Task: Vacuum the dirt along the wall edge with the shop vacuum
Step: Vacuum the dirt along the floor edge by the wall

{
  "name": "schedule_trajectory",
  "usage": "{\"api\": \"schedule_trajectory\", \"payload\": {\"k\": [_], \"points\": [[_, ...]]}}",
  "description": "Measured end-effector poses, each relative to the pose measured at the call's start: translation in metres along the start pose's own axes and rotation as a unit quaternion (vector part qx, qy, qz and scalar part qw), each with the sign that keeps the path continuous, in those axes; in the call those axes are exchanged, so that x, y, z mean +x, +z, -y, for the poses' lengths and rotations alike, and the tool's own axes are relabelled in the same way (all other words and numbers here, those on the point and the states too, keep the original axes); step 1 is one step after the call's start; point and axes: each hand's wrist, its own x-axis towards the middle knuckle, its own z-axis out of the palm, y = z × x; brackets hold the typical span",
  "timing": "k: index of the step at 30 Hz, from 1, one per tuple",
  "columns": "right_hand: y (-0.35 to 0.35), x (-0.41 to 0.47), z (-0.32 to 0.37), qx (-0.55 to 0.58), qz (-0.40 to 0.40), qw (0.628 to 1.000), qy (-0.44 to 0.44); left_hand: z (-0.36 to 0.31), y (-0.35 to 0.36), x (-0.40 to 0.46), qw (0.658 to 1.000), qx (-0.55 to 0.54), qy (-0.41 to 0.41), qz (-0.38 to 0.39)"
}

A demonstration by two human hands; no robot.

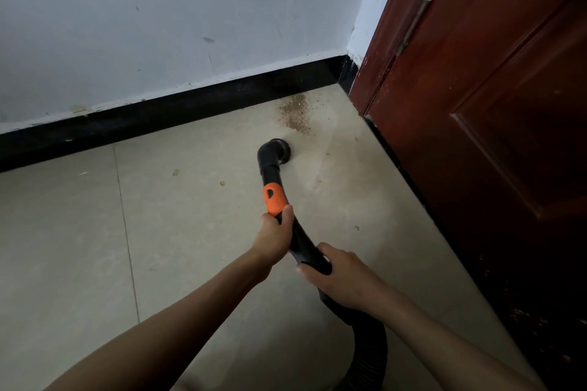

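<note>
Dirt patch lies against black baseboard, just beyond brush nozzle.
Left hand fingers curl round wand; right hand fingers wrap hose behind. Brown door stands right of fingers; tile floor below.

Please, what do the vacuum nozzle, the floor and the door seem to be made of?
Vacuum nozzle: probably hard plastic, black with a dull sheen, and an orange collar behind it. Floor: likely ceramic tile, pale beige with thin straight joint lines. Door: looks like wood or wood veneer, glossy red-brown with raised panels; the picture cannot settle which.
</note>
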Motion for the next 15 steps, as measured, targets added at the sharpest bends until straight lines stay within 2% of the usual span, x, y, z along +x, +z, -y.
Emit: {"api": "schedule_trajectory", "payload": {"k": [6, 9, 15], "points": [[-0.01, -0.002, -0.013, 0.05, -0.046, 0.997, 0.024, -0.018, 0.022, 0.01, 0.998, 0.037, 0.019, 0.048], [-0.007, -0.004, -0.01, 0.047, -0.024, 0.998, 0.017, -0.011, 0.016, 0.0, 1.0, 0.019, 0.021, 0.013], [0.006, -0.02, 0.001, -0.037, 0.042, 0.998, -0.004, 0.023, -0.003, -0.029, 0.997, -0.068, -0.014, -0.042]]}}
